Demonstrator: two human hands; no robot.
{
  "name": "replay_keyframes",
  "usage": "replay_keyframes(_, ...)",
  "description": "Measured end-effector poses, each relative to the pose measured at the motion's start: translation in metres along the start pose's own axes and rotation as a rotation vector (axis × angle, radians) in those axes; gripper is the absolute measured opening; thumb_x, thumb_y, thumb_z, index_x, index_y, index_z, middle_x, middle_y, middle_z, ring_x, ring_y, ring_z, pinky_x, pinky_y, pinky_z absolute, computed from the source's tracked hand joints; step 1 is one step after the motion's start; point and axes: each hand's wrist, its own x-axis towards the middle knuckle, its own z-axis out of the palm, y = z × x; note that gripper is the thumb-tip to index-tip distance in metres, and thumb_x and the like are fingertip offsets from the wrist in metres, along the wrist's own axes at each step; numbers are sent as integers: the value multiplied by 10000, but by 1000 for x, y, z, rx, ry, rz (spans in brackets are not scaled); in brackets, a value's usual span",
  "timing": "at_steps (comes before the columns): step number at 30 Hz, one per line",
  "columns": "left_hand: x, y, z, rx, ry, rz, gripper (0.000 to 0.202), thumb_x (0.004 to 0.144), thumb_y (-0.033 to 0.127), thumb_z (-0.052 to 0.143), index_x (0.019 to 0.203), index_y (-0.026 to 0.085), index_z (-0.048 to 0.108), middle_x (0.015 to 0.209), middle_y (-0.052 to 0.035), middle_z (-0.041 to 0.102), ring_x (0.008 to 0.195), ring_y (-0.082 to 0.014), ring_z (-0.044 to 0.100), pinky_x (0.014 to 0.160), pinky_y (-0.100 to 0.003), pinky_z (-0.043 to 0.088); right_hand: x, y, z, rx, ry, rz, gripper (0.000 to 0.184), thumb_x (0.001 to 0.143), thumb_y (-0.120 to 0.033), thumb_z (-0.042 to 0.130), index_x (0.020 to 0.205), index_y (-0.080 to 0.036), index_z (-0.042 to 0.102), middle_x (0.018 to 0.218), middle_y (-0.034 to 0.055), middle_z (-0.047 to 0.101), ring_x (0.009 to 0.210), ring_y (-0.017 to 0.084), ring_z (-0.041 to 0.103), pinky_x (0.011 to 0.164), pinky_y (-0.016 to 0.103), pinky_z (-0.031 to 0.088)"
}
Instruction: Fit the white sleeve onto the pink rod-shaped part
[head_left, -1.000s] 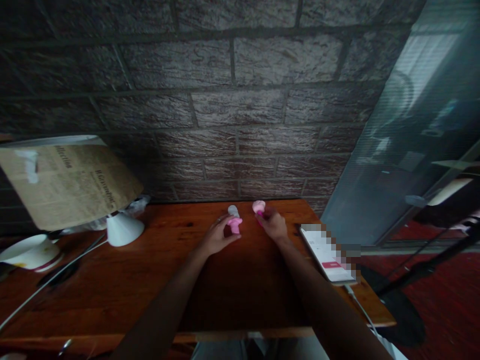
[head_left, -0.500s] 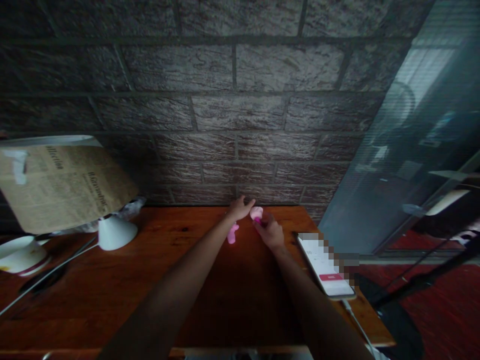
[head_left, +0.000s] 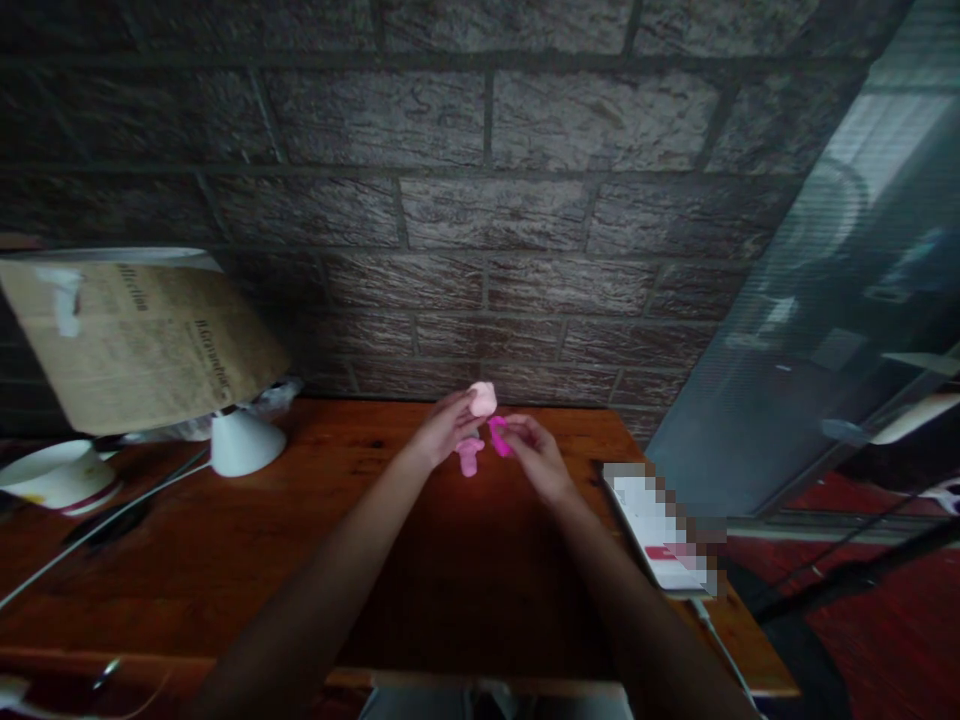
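My left hand (head_left: 442, 430) is closed around the edge of a pale pink rounded lump (head_left: 483, 399), which looks like soft modelling clay. Just to its right, my right hand (head_left: 538, 455) pinches a bright magenta piece (head_left: 499, 436) between thumb and fingers. The two pieces are close together, with a small gap between them. Below my left hand, a pink piece with short side arms (head_left: 469, 457) stands on the wooden table (head_left: 442, 580). Its top is partly hidden by the hand.
A phone (head_left: 660, 530) with a white cable lies by the table's right edge. At the left are a lamp with a newsprint-patterned shade (head_left: 150, 340) and a white paper cup (head_left: 60, 475). A brick wall (head_left: 487, 220) borders the table's back, and a glass panel (head_left: 780, 300) stands at the right.
The pale pink lump has passed from beside my right hand into my left hand. My right hand now holds the magenta piece apart from it. The camera view has shifted slightly.
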Motion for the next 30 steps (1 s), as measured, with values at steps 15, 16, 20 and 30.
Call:
replay_keyframes(15,-37,-8,-10,-294,-10,155,323,768,273,752,1052,172,636,975,-41,716,880,-151,689,877,-319,548,-13,-7,23,127,-38,-13,323,711,-389,779,983,-224,720,983,29,753,844,175,695,756,322,587)
replay_keyframes(16,-37,-9,-11,-290,-6,154,321,765,267,755,1048,171,637,968,-37,713,867,-148,690,873,-321,552,-13,-7,23,130,-20,-24,316,707,-385,781,973,-226,720,979,26,753,837,170,692,745,313,586)
replay_keyframes(20,-38,-13,-10,-252,13,189,446,754,265,765,1166,203,606,1071,-51,693,919,-185,694,859,-364,574,-12,-5,21,97,32,-66,290,712,-383,774,950,-227,718,939,22,755,817,168,687,716,311,585)
replay_keyframes(30,-40,-19,-4,-97,63,377,483,737,350,765,1180,213,630,1233,-84,639,1024,-239,666,815,-340,600,-13,-3,21,18,94,-89,332,730,-430,750,961,-194,717,947,52,750,831,191,683,672,311,572)
